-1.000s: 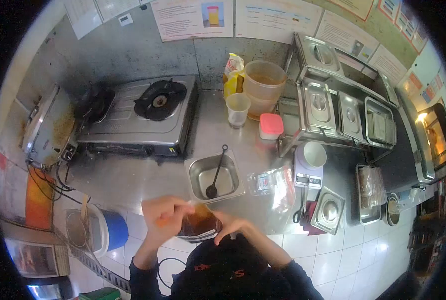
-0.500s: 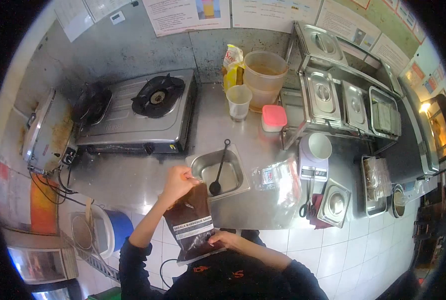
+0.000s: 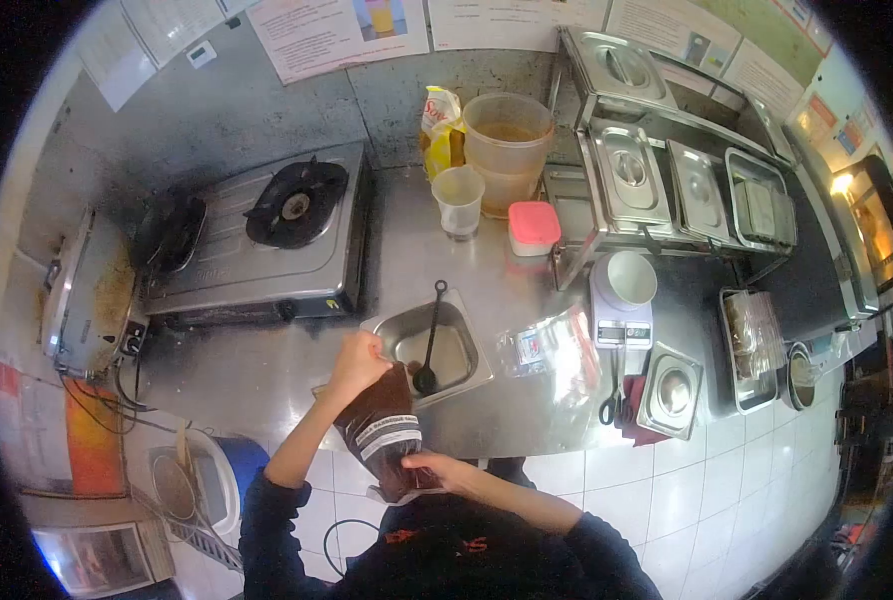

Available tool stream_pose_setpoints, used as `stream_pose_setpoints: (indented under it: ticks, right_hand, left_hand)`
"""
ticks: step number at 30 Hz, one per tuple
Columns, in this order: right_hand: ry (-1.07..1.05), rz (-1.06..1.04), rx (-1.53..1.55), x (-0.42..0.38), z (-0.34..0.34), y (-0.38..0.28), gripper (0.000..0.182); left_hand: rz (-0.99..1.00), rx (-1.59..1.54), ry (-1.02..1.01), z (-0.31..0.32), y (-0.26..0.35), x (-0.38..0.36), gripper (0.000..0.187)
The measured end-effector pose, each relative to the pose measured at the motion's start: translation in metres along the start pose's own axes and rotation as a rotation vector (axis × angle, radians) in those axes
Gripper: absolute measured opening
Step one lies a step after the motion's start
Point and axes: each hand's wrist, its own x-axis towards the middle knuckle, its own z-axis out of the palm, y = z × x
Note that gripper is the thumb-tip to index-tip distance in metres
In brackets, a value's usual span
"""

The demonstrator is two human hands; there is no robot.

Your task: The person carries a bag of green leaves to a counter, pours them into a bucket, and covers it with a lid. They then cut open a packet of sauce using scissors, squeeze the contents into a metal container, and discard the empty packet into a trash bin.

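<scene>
A clear plastic bag of dark brown barbecue sauce (image 3: 377, 405), with a white label across it, is held in both hands at the counter's front edge. Near its top corner, my left hand (image 3: 361, 362) is closed around the plastic. Lower down, my right hand (image 3: 442, 472) grips the bag's side, thumb on the front. The bag's upper end leans over the near rim of a steel pan (image 3: 480, 376). A black ladle (image 3: 426, 378) rests in the pan, its handle sticking out over the far rim. Whether sauce is flowing out is hard to make out.
A gas stove (image 3: 252, 260) stands left. Behind the pan are a measuring jug (image 3: 459, 205), a large plastic tub (image 3: 507, 160) and a pink-lidded container (image 3: 535, 228). To the right lie plastic bags (image 3: 557, 350), a kitchen scale (image 3: 622, 332), scissors (image 3: 614, 400) and a lidded steel pan (image 3: 671, 392).
The bag has tilted and its upper end now reaches over the pan's near edge. It looks more bunched up, its label more creased. The whole view has shifted slightly.
</scene>
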Motion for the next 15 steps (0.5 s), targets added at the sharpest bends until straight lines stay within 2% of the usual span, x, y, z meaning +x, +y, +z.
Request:
stream_pose_setpoints:
  ticks: [4,7,10,13,15]
  right_hand:
    - [0.0,-0.075,-0.014,0.005,0.009,-0.001,0.043]
    - [0.078,-0.018,-0.086,0.008,0.01,-0.004,0.04]
    - [0.138,0.026,-0.036,0.012,0.011,-0.005,0.044]
    - [0.126,-0.039,-0.019,0.012,0.016,-0.009,0.045]
    - [0.209,-0.007,0.017,0.009,0.023,-0.014,0.046]
  left_hand:
    - [0.002,0.054,-0.062,-0.006,0.004,0.003,0.026]
    - [-0.013,0.048,-0.07,-0.007,0.006,0.004,0.025]
    - [-0.064,0.113,-0.131,-0.007,0.008,0.009,0.023]
    - [-0.021,0.162,-0.152,-0.009,0.009,0.014,0.023]
    - [0.036,0.174,-0.162,-0.008,0.009,0.018,0.016]
